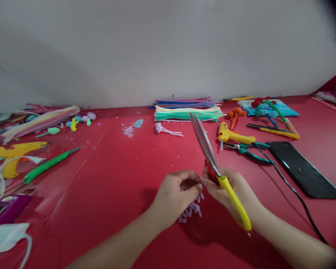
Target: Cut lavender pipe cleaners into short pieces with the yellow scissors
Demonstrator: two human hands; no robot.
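Observation:
My right hand (235, 186) is closed around a pair of scissors (205, 144) with one yellow and one red handle, blades pointing up and away from me. Its thumb and fingertip also meet my left hand (175, 194). That left hand is closed in a pinch, and whatever lies between its fingertips is too small and hidden to name. Short cut pieces of pale lilac pipe cleaner (194, 209) lie on the red table (123, 186) just below the fingers. Farther back rests a small lilac bunch of pipe cleaner (168, 130) with a looped head and thin stems.
Bundles of pipe cleaners lie along the wall, green and cream (187, 114) at centre, pink and yellow (42, 123) at left. Right: yellow glue gun (235, 137), pliers (254, 151), black phone (305, 170), cable. Left: green-handled pointed tool (49, 166), yellow glue gun (14, 155), purple device (11, 209).

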